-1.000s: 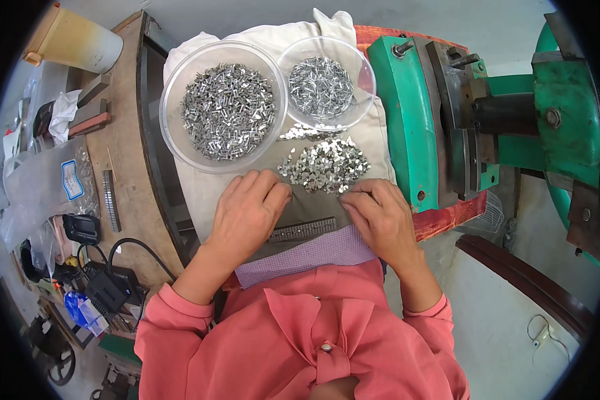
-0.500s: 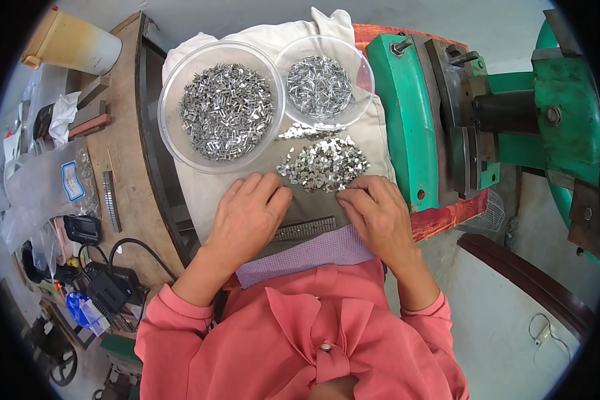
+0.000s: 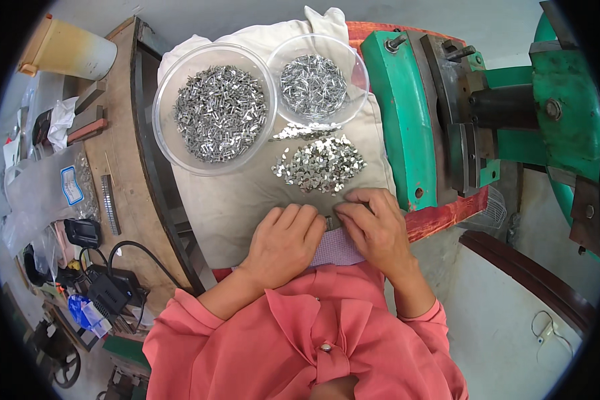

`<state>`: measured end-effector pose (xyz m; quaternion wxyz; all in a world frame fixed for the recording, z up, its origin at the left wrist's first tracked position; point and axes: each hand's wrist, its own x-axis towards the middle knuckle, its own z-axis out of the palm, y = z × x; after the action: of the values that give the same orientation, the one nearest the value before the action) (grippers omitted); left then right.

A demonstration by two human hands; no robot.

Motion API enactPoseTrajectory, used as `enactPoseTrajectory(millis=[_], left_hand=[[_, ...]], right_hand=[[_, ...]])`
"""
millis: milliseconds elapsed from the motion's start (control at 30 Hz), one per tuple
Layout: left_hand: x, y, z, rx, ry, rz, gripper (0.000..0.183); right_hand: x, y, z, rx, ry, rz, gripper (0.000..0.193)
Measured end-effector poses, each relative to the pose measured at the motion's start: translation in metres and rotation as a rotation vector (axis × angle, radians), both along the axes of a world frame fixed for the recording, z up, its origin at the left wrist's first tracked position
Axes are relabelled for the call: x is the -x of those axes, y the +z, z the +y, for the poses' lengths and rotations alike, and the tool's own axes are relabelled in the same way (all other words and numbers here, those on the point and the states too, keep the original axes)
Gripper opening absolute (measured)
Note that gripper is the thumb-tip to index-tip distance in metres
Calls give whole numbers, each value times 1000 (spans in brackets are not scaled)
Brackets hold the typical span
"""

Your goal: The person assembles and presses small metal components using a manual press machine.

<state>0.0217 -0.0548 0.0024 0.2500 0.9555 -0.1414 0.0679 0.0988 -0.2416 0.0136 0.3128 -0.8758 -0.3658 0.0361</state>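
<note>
My left hand (image 3: pixel 285 241) lies knuckles up over the slotted metal strip, its fingers curled. Only the end of that strip (image 3: pixel 329 223) shows past the fingertips, beside the purple checked cloth (image 3: pixel 337 248) on my lap side. My right hand (image 3: pixel 377 223) is closed, thumb and fingertips together by the strip's end; whatever it pinches is too small or hidden. Just beyond both hands, a loose pile of small shiny metal pieces (image 3: pixel 320 165) rests on the beige cloth (image 3: pixel 213 207). A smaller row of bright pieces (image 3: pixel 305 131) lies behind it.
Two clear round tubs, the large one (image 3: pixel 161 133) and the small one (image 3: pixel 361 87), hold small metal parts at the back. A green press machine (image 3: pixel 403 120) stands close on the right. A wooden bench (image 3: pixel 130 200) with tools, bags and a black charger (image 3: pixel 110 293) runs along the left.
My left hand has moved right and toward me, now covering most of the slotted strip. My right hand has drawn back slightly from the pile toward the strip's end.
</note>
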Motion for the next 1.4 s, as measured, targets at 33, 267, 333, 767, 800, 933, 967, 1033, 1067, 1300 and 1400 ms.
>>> enactPoseTrajectory(millis=[33,267,333,767,800,933,967,1033,1067,1300,1400], left_hand=[[0,0,0,0,-2,-1,10],[8,5,9,85,46,38,20],[12,6,12,132,85,55,25],[20,0,13,233,161,37,24],[19,0,12,227,151,28,23],[16,-2,8,204,148,-2,21],[16,-2,8,202,146,-2,20],[15,-1,8,201,144,-1,19],[15,-1,8,198,146,23,16],[21,3,16,294,190,123,32],[28,4,23,300,205,136,38]], right_hand=[[1,0,-1,0,-2,-1,21],[5,4,-3,-32,7,18,21],[5,6,-1,-44,16,22,21],[4,9,16,27,167,1,17],[3,10,16,19,169,7,17],[6,6,16,8,196,11,17],[7,4,17,15,199,-9,18],[8,2,16,23,202,-29,18],[9,1,16,16,199,-49,19],[9,-2,10,-38,171,-29,25],[12,1,7,-68,114,-40,28]])
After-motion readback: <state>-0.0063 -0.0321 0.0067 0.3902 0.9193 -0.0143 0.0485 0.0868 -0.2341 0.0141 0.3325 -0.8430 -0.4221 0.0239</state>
